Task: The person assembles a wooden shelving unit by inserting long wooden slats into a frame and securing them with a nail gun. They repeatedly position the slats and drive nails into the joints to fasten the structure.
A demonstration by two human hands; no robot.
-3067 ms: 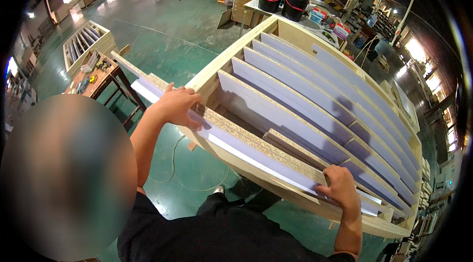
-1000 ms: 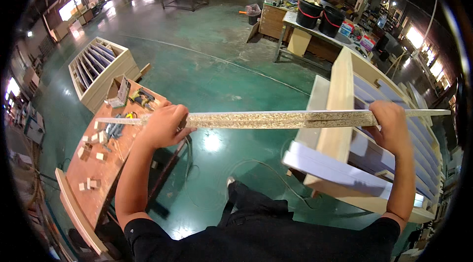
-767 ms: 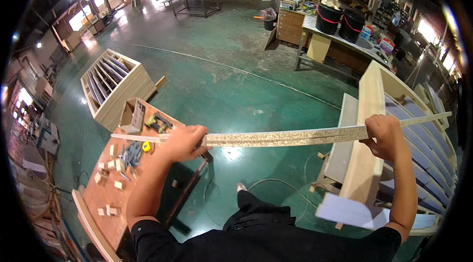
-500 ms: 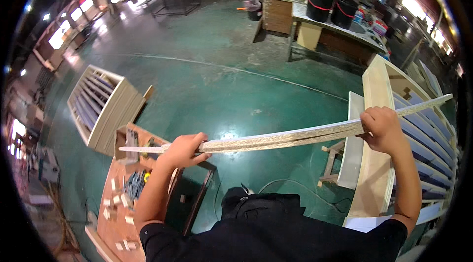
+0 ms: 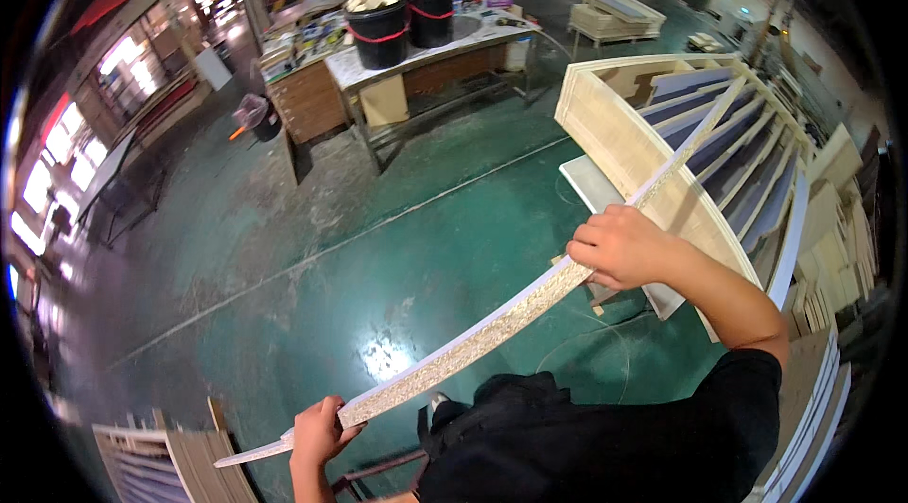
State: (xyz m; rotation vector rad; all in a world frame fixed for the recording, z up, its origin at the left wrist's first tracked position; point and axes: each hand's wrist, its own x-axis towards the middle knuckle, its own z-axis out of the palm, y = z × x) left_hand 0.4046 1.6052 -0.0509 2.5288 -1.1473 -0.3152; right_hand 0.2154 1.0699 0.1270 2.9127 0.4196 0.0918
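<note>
text: none legible | labels: none legible | brands: none legible | numbers: none legible | signs: none legible

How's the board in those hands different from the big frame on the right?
The board is one narrow strip; the frame is a wide box with slats inside. The board shows a speckled edge; the frame's outside looks plain. The left hand and right hand hold the board; neither holds the frame. Both look pale.

Two black buckets (image 5: pixel 381 42) on a table (image 5: pixel 426 56), dark bin (image 5: pixel 269 127), green floor (image 5: pixel 454 210)
</note>
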